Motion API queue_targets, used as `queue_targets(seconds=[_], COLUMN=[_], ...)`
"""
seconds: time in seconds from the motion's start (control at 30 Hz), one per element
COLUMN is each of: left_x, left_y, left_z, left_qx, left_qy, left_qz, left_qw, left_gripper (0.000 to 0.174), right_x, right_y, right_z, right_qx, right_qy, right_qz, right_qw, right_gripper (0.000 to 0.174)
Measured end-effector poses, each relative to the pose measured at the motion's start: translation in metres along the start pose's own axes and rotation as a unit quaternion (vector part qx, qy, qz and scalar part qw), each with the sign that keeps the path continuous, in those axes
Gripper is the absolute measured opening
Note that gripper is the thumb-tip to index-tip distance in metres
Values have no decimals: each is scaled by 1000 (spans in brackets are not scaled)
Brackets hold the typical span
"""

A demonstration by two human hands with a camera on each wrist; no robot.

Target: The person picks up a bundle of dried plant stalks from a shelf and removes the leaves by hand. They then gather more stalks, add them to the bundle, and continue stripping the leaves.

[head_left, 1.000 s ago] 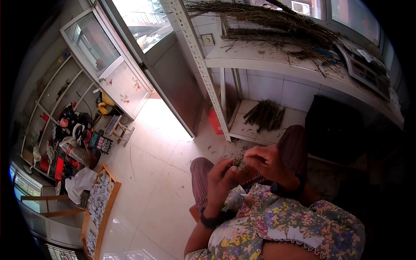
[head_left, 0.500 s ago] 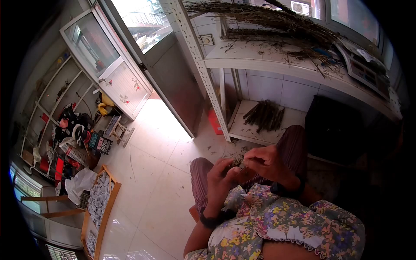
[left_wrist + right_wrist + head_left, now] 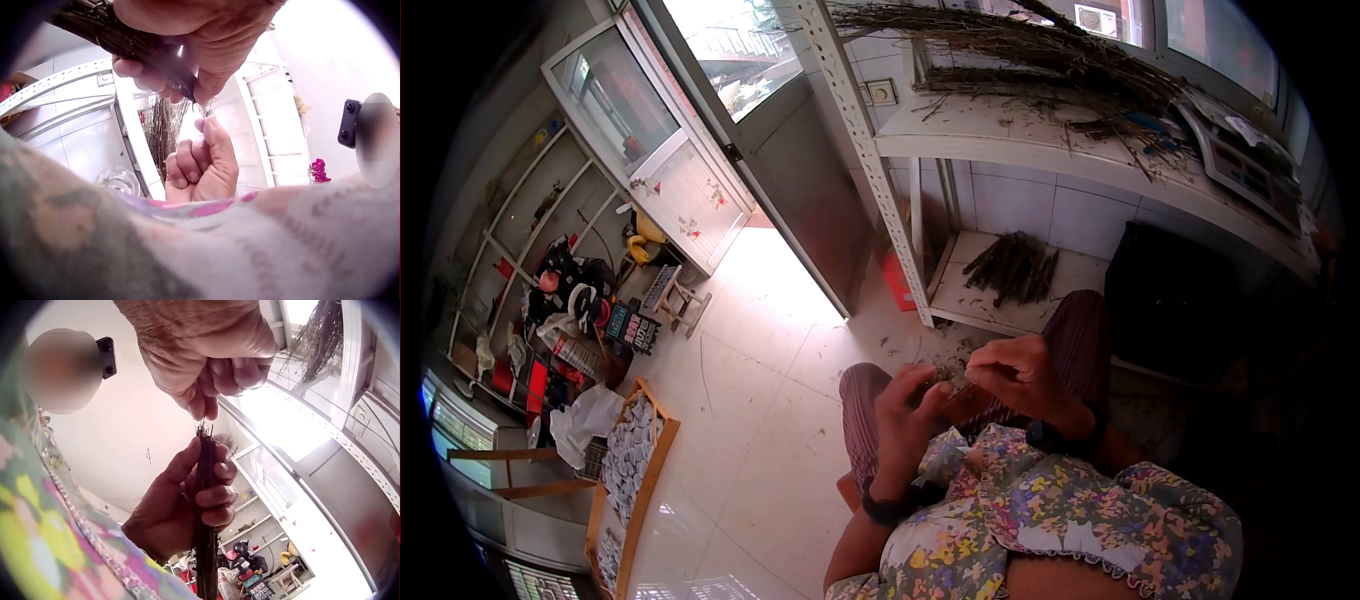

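My left hand grips a bundle of dark, thin stems, its fingers wrapped round it near one end. Short cut tips stick out unevenly past the thumb in the right wrist view. Close above that end, my right hand pinches a thin strand between thumb and forefinger, and its other fingers are curled in. The left wrist view shows the bundle slanting down toward the right fingertips. In the head view, both hands meet over the lap, and most of the bundle is hidden there.
Loose brushwood lies on the upper shelf beside a scale. A stack of similar short bundles sits on the low shelf. Plant scraps litter the floor by the knees. A black bin stands right; a wooden-framed tray stands left.
The right fingertips shift very slightly away from the left hand. The left hand keeps its hold on the bundle, almost in the same place.
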State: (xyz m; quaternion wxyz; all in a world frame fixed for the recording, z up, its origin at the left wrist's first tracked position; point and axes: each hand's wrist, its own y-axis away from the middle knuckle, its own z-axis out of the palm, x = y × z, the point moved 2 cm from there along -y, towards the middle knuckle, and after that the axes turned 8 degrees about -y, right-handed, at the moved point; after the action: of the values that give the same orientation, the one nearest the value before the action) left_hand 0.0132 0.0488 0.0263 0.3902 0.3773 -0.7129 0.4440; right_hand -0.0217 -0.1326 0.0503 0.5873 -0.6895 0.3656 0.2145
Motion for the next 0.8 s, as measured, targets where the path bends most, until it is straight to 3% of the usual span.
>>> queue_targets(seconds=[0.07, 0.27, 0.47, 0.8], left_x=[1, 1, 4, -4], left_y=[1, 1, 1, 1], left_z=[0, 0, -1, 1], left_qx=[-2, -3, -8, -29], left_qy=[-5, 4, 10, -13], left_qz=[-2, -4, -8, 10], left_qw=[1000, 1000, 1000, 999], left_gripper=[22, 22, 20, 19], right_x=[1, 3, 6, -3], right_y=[2, 1, 3, 1], right_z=[-1, -1, -4, -5], right_qx=[2, 4, 24, -50], right_qy=[-2, 0, -27, -44], right_qz=[28, -9, 8, -87], right_qw=[1000, 1000, 999, 994], right_gripper=[5, 4, 4, 6])
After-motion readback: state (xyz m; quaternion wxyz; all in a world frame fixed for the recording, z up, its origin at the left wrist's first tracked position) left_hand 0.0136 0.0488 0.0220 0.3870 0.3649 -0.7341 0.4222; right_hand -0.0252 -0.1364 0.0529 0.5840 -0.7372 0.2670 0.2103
